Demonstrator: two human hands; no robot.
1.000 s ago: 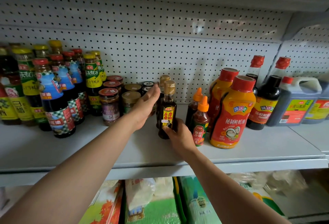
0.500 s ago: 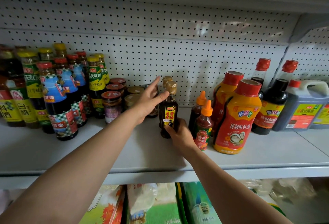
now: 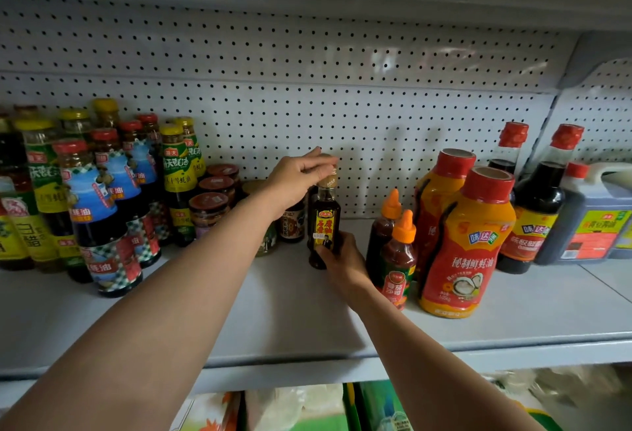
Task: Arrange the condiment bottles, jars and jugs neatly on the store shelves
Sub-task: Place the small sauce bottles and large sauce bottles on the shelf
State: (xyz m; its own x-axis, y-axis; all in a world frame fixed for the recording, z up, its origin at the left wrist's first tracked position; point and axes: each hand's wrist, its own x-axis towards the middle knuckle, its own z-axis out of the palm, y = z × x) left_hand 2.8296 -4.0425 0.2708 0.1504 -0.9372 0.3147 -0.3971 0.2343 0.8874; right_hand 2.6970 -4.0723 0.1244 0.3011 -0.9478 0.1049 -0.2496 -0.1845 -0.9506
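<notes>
Second small bottle (image 3: pixel 312 198) behind front one — mostly hidden; left bottles (image 3: pixel 10 211) cut by edge — labels blurred.

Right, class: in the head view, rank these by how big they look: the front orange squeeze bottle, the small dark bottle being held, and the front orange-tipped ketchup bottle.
1. Front orange squeeze bottle, clearly largest.
2. Small dark bottle and front ketchup bottle: they look alike in height, and the ketchup stands nearer the camera, so no ranking.

Both forearms are bare to the frame edge, with no sleeves, left hand (image 3: pixel 294 177) and right hand (image 3: pixel 343 261) ungloved.
</notes>
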